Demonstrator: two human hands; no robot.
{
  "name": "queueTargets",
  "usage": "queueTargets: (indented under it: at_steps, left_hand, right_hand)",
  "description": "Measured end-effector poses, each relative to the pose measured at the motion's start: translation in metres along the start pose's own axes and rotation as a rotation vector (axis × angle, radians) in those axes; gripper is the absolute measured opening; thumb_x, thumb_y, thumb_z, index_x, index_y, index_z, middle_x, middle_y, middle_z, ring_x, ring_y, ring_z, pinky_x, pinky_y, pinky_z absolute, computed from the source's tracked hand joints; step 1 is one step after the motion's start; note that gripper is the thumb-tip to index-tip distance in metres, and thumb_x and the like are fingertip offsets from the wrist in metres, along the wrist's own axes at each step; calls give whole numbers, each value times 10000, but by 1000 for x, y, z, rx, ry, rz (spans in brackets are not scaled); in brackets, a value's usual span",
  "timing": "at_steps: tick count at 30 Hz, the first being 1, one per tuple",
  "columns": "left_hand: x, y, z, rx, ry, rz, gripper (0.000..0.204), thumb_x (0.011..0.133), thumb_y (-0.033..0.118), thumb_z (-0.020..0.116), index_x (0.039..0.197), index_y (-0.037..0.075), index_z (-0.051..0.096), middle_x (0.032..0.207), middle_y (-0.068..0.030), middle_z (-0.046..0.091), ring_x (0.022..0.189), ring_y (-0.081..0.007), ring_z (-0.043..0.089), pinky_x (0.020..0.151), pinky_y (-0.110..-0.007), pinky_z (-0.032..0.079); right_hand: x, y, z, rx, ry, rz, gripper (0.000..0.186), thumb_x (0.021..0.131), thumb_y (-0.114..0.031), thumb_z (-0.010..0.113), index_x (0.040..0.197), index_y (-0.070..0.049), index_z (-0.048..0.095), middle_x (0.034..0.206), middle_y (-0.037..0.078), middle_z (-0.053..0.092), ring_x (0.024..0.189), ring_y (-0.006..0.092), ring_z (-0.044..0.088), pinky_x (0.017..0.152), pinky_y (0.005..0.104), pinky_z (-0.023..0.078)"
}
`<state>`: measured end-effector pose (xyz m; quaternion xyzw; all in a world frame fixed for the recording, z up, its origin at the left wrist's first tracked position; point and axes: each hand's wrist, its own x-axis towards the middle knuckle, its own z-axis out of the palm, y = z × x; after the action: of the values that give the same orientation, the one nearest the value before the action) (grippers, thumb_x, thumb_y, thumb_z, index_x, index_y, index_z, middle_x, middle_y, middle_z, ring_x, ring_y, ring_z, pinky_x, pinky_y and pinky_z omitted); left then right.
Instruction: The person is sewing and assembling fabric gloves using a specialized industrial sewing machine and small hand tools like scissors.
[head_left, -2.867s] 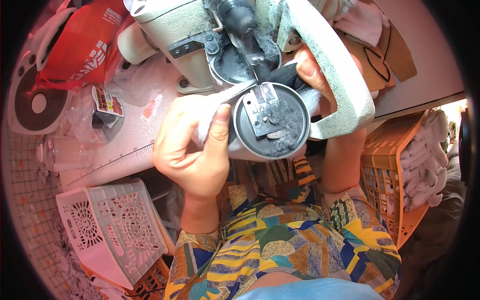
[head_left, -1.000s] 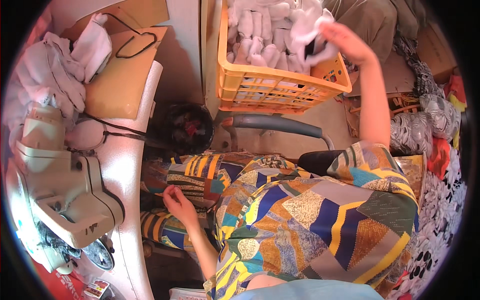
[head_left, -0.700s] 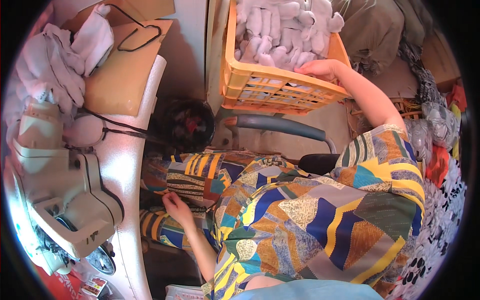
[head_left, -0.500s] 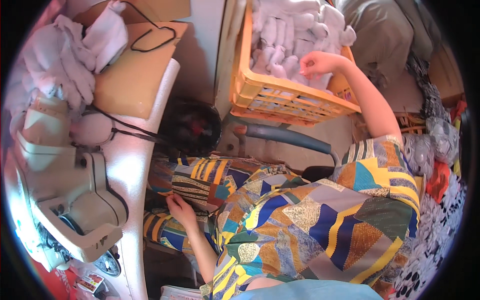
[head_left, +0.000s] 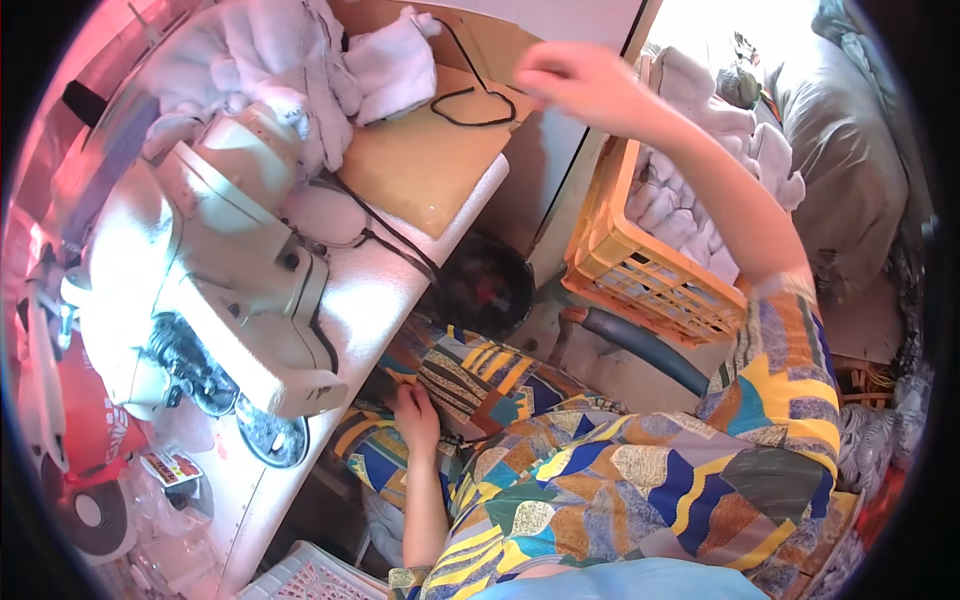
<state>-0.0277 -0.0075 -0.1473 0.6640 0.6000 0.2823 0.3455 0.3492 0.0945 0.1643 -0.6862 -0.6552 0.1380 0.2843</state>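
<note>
My right hand (head_left: 572, 85) is raised over the gap between the cardboard sheet (head_left: 420, 165) and the orange crate (head_left: 600, 235). Its fingers are curled and slightly blurred, and nothing shows in them. White knitted gloves (head_left: 672, 205) fill the crate under my right forearm. More white gloves (head_left: 260, 55) lie heaped behind the sewing machine (head_left: 215, 270), one spilling onto the cardboard. Low at my lap, my left hand (head_left: 417, 415) rests by the patchwork-print cloth (head_left: 470, 375), its fingers drawn together; whatever they may hold is hidden.
A black cord (head_left: 485, 115) loops over the cardboard. Beside the white tabletop (head_left: 375, 290) sits a dark round bin (head_left: 490, 285). A grey curved bar (head_left: 640, 345) runs below the crate. Clear plastic bags (head_left: 180, 550) lie at lower left, and a pale plastic basket (head_left: 310, 575) stands near the bottom edge.
My right hand has left the gloves in the crate and swung up and left toward the cardboard. The whole view has turned left. My left hand stays at my lap.
</note>
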Motion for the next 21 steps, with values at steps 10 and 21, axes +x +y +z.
queueTargets:
  at_steps: [10, 21]
  left_hand:
    - [-3, -2, 1, -7, 47, 42, 258, 953, 225, 489, 849, -8, 528, 769, -258, 590, 767, -458, 570, 656, -495, 429]
    - [-9, 73, -29, -290, 190, 324, 297, 804, 59, 659, 1062, 5, 522, 1032, -152, 514, 841, -295, 542, 717, -376, 462]
  right_hand:
    - [178, 20, 55, 1042, -109, 189, 455, 866, -208, 667, 1243, -19, 496, 1134, 133, 607, 1016, 244, 612, 837, 380, 544]
    - [-25, -12, 96, 1669, 171, -165, 281, 915, -193, 591, 1090, 25, 611, 987, 85, 669, 926, 156, 646, 825, 281, 509]
